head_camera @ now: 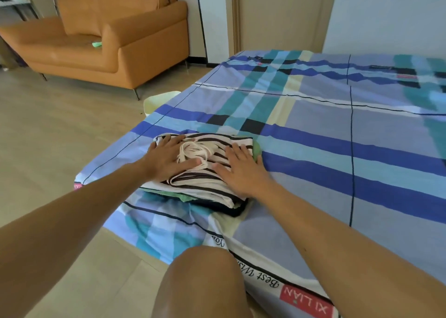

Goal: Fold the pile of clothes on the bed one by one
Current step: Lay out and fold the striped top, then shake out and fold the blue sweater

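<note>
The plaid bed (313, 148) fills the view from 12 to 4 o'clock, and the folded stack (207, 197) sits at its near-left corner. Both hands lie flat on the striped top (205, 180), fingers straight and gripping nothing: left hand (166, 159) at 9 o'clock, right hand (243, 172) at 3, equally near, with the drawstring (195, 152) between them.

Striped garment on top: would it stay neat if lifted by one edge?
Probably not: the striped garment shows thin, soft layers, so it would likely sag open. Its loose drawstring would probably dangle.
</note>
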Action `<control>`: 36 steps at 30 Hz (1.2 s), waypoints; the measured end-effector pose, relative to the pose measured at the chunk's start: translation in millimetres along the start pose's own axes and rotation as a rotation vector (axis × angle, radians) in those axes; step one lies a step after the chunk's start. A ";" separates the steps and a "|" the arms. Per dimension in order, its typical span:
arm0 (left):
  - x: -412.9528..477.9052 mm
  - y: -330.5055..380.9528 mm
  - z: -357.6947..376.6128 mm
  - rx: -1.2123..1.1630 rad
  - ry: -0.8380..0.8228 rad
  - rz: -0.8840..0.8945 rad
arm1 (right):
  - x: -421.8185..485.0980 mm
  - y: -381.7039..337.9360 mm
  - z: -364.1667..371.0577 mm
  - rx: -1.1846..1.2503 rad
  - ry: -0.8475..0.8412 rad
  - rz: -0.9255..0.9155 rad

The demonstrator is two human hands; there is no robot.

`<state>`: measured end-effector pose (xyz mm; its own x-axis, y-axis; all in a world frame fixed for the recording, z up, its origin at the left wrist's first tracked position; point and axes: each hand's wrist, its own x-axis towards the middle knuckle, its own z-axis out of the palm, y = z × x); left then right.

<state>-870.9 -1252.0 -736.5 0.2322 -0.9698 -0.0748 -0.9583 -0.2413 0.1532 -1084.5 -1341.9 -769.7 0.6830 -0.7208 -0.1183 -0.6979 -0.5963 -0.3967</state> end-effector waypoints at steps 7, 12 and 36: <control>7.6 29.3 -44.0 0.177 -0.095 -0.026 | -23.0 2.8 -36.9 0.149 -0.029 -0.045; 9.8 131.4 -69.4 0.122 0.078 0.128 | -90.7 59.9 -90.9 0.397 0.185 -0.018; -14.4 409.4 45.9 -0.368 -0.296 0.549 | -357.5 440.7 -170.1 0.112 0.965 0.901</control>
<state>-1274.2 -1335.1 -718.0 -0.3713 -0.9167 -0.1477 -0.7936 0.2307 0.5630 -1673.0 -1407.1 -747.4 -0.4655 -0.8349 0.2937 -0.7702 0.2186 -0.5992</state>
